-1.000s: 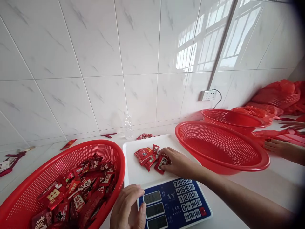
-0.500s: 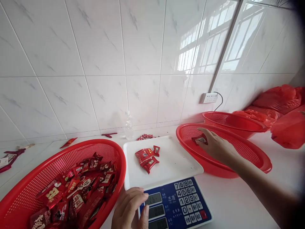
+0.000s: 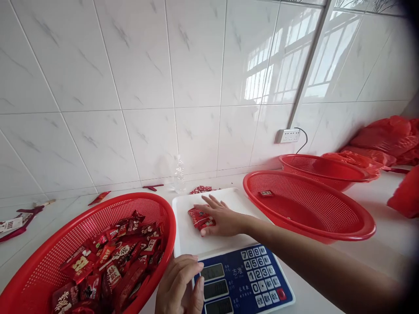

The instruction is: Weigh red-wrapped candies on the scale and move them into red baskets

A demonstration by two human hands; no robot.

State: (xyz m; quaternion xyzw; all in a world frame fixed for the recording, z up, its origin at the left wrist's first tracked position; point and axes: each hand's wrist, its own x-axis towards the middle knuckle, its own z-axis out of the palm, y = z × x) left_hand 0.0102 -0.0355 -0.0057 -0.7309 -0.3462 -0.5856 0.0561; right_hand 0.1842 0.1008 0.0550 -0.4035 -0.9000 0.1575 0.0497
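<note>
My right hand [image 3: 225, 218] lies over the small red snack packets [image 3: 197, 216] on the white scale tray [image 3: 190, 248]. Its fingers are spread and partly cover the packets. At the scale's left edge, beside its displays, rests my left hand [image 3: 180, 283], fingers bent and thumb apart, with nothing visible in it. The blue keypad panel [image 3: 242, 279] of the scale faces me. One red packet [image 3: 266, 193] sits inside the right red basket [image 3: 310, 205].
A red basket [image 3: 163, 209] with many red packets [image 3: 114, 257] stands at left. Behind the scale are a clear plastic bottle [image 3: 179, 176] and more small packets [image 3: 201, 189]. Another red basket [image 3: 327, 168] and red plastic bags [image 3: 386, 135] lie at right.
My right hand has moved left from the right basket to the tray. The packet it held now lies in that basket. My left hand stays by the scale.
</note>
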